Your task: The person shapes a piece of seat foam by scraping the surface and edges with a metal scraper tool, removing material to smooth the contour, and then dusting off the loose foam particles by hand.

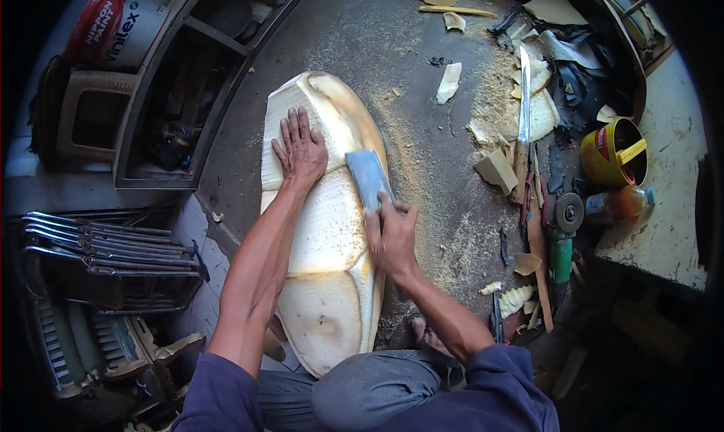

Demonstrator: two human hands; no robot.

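Observation:
A long cream foam seat pad (332, 221), shaped like a motorcycle seat, lies lengthwise before me, its near end by my knee. My left hand (302, 149) rests flat on its upper part, fingers spread. Along the pad's right edge, my right hand (392, 232) grips a flat grey-blue sanding block (368, 177), which lies against the foam. The right fingers are slightly blurred. Seams cross the pad, and its far right side is tanned yellow-brown.
Foam dust and scraps (449, 83) litter the dark floor. To the right lie a long knife (524, 93), a green angle grinder (562, 240) and a yellow can (615, 153). A metal-framed cabinet (181, 108) and stacked metal frames (113, 247) stand left.

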